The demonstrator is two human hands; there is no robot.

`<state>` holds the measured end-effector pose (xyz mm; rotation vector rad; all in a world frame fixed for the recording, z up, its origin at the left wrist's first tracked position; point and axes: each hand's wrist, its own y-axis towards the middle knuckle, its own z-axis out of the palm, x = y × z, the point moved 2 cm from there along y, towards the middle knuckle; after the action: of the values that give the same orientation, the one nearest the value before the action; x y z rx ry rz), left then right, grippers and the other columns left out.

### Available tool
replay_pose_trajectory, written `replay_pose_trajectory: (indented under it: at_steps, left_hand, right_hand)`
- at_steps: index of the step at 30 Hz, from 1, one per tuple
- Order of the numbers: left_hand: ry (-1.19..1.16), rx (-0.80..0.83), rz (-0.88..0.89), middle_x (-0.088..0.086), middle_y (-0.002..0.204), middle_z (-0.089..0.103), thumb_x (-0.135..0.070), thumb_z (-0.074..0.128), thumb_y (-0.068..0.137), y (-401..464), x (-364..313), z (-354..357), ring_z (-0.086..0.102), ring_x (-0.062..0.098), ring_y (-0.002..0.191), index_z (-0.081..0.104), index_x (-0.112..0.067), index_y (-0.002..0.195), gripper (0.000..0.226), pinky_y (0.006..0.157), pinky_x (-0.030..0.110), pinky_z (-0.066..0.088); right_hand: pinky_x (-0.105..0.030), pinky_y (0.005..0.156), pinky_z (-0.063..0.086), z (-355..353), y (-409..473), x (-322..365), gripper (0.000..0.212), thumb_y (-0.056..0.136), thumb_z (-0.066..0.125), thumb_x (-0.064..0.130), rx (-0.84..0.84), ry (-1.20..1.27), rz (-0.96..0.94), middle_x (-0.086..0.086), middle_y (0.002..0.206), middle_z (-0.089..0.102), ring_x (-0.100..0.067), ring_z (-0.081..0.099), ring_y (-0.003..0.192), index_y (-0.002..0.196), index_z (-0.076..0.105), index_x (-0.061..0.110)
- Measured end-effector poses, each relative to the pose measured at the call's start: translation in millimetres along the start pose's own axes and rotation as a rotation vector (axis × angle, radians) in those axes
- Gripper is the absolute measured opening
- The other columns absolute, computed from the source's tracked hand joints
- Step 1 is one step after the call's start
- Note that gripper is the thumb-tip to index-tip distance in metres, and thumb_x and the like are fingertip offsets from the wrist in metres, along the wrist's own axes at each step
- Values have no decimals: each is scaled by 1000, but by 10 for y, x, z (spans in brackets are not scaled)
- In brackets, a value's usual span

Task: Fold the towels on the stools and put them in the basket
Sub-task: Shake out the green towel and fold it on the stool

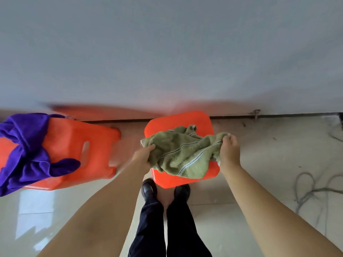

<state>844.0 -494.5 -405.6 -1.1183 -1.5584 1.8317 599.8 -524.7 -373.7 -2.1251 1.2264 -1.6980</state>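
A crumpled green towel [182, 153] with thin striped bands lies on an orange stool [196, 119] right in front of my feet. My left hand [143, 156] grips the towel's left edge. My right hand [229, 150] pinches its right corner, near the stool's right side. A purple towel [24, 151] is bunched on a second orange stool [74, 145] to the left and hangs over its near edge. No basket is in view.
A pale wall [167, 52] rises just behind both stools. The floor is glossy light tile [269, 154]. Grey cables [311, 190] lie loose on the floor at the right. My shoes [148, 188] stand close to the near stool.
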Motion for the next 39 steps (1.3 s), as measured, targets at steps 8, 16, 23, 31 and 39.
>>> replay_pose_trajectory:
  at_steps: [8,16,23,31,39]
  left_hand:
    - [-194,153,238,12,107,66,-18,58,92,-833,-941,-213,65,23,87,63,-9,95,10,84,41,54]
    - [-40,323,319,17,92,70,-37,62,87,-1662,-1309,-92,67,30,75,60,-9,119,43,75,40,49]
    - [215,788,475,5,69,70,-28,52,89,-2463,-1373,204,67,19,67,67,-11,80,24,58,25,54]
    - [167,1207,493,17,109,69,-21,49,85,-3153,-1507,64,64,28,105,64,2,113,39,98,38,47]
    - [29,964,568,13,90,71,-28,52,82,-3167,-1677,-270,67,26,92,70,-6,94,31,91,35,53]
  right_hand:
    - [-22,53,40,-401,-90,1044,27,93,41,9,8,368,-5,-4,66,50,-17,49,56,68,49,17]
    - [-33,64,40,-562,-598,1026,49,89,28,18,437,372,213,-12,66,64,-28,54,65,69,71,10]
    - [-42,80,55,-519,-1052,546,47,83,55,57,591,-242,445,-14,85,72,-30,68,83,85,70,12]
    - [-20,66,53,-28,-1605,921,21,95,49,25,862,-29,370,0,66,73,-13,67,61,89,64,12]
    - [-52,108,28,158,-1719,1473,33,83,54,20,1022,344,212,-7,122,62,-22,48,122,116,58,14]
